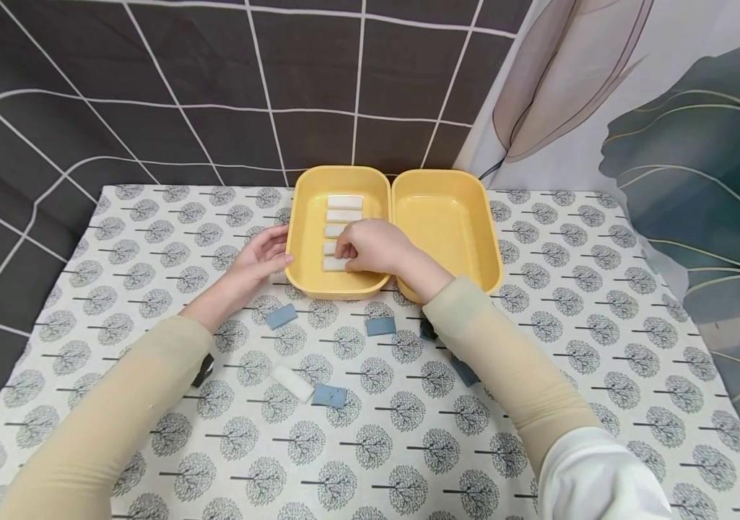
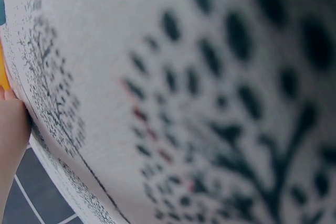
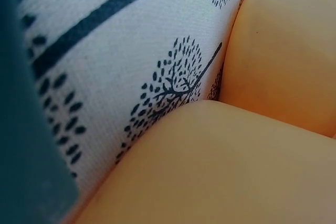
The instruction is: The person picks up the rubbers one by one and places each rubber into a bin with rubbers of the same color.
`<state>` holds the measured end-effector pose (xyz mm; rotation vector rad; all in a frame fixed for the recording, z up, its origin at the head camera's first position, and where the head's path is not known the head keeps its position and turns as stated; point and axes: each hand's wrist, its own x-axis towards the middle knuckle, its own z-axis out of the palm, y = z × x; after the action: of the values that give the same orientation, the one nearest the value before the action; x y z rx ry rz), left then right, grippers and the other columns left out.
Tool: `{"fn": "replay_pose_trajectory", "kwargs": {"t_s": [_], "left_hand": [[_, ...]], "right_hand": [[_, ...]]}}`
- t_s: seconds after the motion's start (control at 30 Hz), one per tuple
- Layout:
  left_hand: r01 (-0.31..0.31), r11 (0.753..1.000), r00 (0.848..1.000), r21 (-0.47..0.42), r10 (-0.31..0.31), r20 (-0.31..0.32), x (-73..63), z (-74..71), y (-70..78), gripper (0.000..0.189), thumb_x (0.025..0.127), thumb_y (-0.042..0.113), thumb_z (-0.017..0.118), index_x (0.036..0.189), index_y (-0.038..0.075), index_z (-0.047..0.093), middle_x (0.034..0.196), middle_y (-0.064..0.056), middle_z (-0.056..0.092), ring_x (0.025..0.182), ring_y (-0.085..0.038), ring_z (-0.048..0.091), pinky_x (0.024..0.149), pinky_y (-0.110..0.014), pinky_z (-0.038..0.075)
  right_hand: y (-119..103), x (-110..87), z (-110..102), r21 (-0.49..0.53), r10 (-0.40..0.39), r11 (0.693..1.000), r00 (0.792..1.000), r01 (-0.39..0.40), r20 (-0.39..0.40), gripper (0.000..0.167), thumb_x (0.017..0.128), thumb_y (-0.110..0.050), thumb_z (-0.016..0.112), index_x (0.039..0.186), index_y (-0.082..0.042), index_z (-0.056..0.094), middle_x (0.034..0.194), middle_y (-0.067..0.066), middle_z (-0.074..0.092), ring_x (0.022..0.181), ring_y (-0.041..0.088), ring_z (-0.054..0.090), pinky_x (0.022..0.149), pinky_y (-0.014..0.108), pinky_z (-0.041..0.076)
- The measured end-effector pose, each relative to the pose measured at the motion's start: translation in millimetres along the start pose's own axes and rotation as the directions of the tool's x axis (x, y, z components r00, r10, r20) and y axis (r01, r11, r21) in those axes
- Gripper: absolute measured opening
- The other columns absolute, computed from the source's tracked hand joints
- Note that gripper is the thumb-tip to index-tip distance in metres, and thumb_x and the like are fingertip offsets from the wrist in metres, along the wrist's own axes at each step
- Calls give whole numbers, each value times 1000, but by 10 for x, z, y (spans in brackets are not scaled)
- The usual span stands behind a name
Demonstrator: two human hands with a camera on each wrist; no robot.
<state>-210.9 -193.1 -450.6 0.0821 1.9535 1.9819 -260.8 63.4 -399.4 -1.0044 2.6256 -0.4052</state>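
In the head view, two yellow plastic boxes stand side by side. A column of several white rectangular blocks [image 1: 344, 215] lies inside the left box [image 1: 307, 278]. My right hand [image 1: 376, 247] reaches into that box with curled fingers, pinching the nearest white block [image 1: 334, 264] at its right end. Fingertips partly hide the blocks there. My left hand [image 1: 259, 258] rests against the box's left wall, its thumb at the rim and fingers loosely bent. The left wrist view catches only part of the left hand [image 2: 11, 129]; the right wrist view shows yellow box walls [image 3: 226, 166].
The right yellow box [image 1: 447, 224] touches the left one. Blue blocks [image 1: 281, 316] [image 1: 380, 326] [image 1: 330, 396] and a white block [image 1: 292, 383] lie on the tree-print cloth [image 1: 370, 448]. Dark pieces [image 1: 463, 370] sit partly under the right forearm. A tiled-pattern curtain [image 1: 214, 79] hangs behind.
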Motion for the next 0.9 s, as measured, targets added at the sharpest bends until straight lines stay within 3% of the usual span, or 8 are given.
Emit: {"fn": "replay_pose_trajectory", "kwargs": {"t_s": [0.13,0.37,0.53,0.67,0.9], "left_hand": [[1,1000,1000,3,-1,0,-2,-2,6,70,101,-2,57,164,-1,26,170,-21,32,143,-16,46,132,-33,35],[7,1000,1000,14,-7,2,-2,-1,16,70,102,-1,56,164,0,25,171,-20,31,152,-27,39,134,-35,31],[3,1000,1000,17,-3,-3,-13,8,12,70,101,-2,56,164,-1,26,169,-21,33,143,-17,46,133,-33,34],[1,1000,1000,9,-1,-1,-24,15,17,70,101,-2,55,164,-1,25,168,-22,33,137,-11,48,131,-30,37],[12,1000,1000,13,-12,11,-33,10,28,70,102,-1,55,165,0,23,170,-20,31,148,-21,42,131,-32,36]], "right_hand": [[-9,-6,-9,0,3,1000,1000,-3,0,21,88,-11,79,109,-12,82,103,2,80,96,17,71,92,31,59],[-3,-11,-8,13,3,1000,1000,-3,-9,22,88,-11,79,110,-13,82,103,1,79,96,16,71,91,31,59],[-4,-25,-11,52,-4,999,1000,6,-27,21,89,-11,78,110,-12,82,104,2,78,96,16,70,90,29,59],[10,-44,-16,98,-36,994,998,42,-54,19,89,-9,79,108,-10,81,104,5,77,96,18,70,90,30,60],[10,-83,-33,153,-106,980,987,124,-123,20,91,-8,80,110,-5,80,108,8,77,99,20,70,94,31,60]]}}
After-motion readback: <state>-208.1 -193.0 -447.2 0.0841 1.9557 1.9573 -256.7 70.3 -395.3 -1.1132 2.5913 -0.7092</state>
